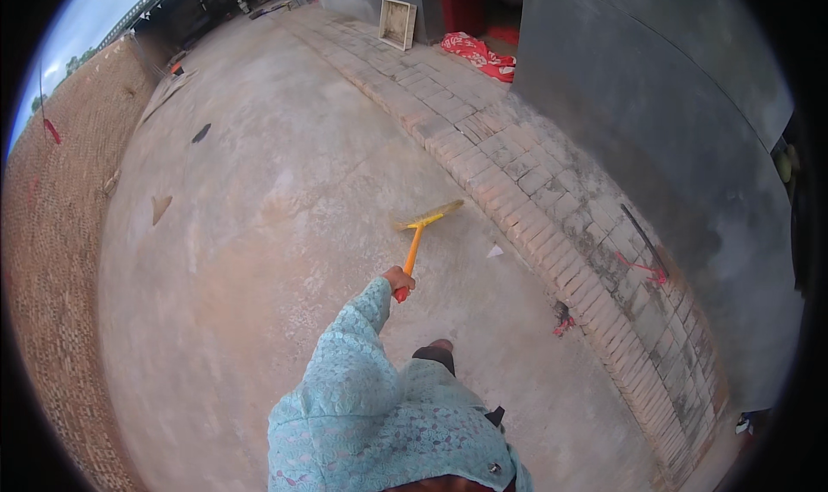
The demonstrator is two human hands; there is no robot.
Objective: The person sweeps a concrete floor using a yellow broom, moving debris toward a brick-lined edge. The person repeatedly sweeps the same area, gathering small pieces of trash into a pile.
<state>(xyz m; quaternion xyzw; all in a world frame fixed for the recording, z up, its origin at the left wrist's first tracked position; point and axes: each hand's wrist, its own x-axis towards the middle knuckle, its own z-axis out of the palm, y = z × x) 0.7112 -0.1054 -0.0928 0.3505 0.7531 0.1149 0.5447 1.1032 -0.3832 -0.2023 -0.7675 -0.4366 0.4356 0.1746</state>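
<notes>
The left grip (399, 279) is clamped low on the orange brush (414, 244), whose long axis slants up and slightly right near frame centre.

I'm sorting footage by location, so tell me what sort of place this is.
Probably an outdoor yard beside a building: open sky shows above a long brick wall, and a brick-edged walkway runs between the concrete ground and a grey wall.
</notes>
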